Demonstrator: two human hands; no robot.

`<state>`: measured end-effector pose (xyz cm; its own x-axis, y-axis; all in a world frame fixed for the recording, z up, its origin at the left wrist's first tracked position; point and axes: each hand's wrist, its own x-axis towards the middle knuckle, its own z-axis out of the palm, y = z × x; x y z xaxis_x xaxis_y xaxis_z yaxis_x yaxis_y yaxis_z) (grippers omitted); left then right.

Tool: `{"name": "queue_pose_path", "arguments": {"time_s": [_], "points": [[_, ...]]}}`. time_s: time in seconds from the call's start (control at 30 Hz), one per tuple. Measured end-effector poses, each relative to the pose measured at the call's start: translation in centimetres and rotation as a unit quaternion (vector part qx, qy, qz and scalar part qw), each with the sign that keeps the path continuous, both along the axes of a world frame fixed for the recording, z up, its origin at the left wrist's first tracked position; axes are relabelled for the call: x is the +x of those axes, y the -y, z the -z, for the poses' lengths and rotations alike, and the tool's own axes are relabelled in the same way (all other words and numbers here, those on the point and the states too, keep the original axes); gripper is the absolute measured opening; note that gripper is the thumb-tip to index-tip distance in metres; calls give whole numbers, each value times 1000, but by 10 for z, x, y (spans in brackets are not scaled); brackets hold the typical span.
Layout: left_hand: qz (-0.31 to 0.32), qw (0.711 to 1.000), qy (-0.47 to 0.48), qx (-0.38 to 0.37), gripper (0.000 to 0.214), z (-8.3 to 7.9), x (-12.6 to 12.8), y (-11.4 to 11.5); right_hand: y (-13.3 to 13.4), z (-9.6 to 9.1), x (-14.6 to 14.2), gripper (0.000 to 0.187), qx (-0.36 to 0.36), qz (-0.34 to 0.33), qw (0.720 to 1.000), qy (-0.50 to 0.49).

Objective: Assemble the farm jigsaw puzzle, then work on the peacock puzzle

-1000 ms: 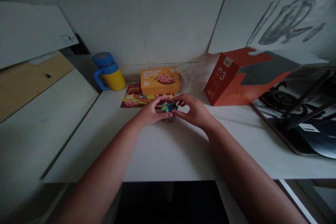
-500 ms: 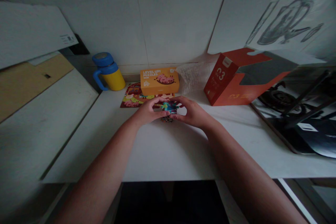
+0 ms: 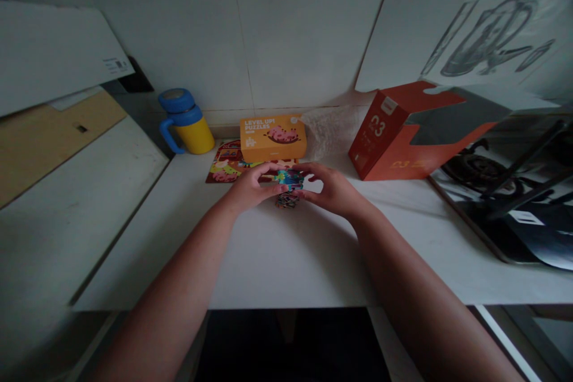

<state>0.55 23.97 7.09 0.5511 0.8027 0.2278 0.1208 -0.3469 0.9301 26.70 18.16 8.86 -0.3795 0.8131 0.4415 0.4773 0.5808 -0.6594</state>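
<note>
My left hand [image 3: 251, 188] and my right hand [image 3: 330, 189] meet over the white counter [image 3: 286, 250], both pinching a small stack of colourful puzzle pieces [image 3: 289, 179]. More loose pieces [image 3: 286, 202] lie on the counter just beneath them. Behind the hands stands an orange puzzle box [image 3: 273, 138] marked "LEVEL UP! PUZZLES". A partly built picture puzzle [image 3: 225, 166] lies flat to its left.
A yellow mug with a blue lid [image 3: 187, 122] stands at the back left. A crumpled clear plastic bag [image 3: 330, 127] and a large red box [image 3: 412, 131] sit at the back right. A gas hob [image 3: 510, 197] takes up the right side. The tiled wall [image 3: 286, 36] rises behind.
Both hands stay together on the pieces, with only small shifts of the fingers. Nothing else has moved.
</note>
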Motion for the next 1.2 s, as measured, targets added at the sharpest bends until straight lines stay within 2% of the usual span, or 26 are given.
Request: {"name": "queue_pose_path", "arguments": {"time_s": [0.2, 0.8, 1.1, 1.2], "points": [[-14, 1000, -7, 0, 57, -1, -1, -1, 0, -1, 1, 46, 10, 11, 1000, -10], [-47, 999, -17, -1, 58, -4, -7, -4, 4, -8, 4, 42, 34, 43, 998, -17], [-74, 997, 16, -17, 57, -19, -16, -6, 3, -13, 13, 43, 21, 61, 998, -23], [-19, 997, 19, -72, 58, -30, -30, -4, 2, -17, 26, 45, -22, 50, 998, -34]]}}
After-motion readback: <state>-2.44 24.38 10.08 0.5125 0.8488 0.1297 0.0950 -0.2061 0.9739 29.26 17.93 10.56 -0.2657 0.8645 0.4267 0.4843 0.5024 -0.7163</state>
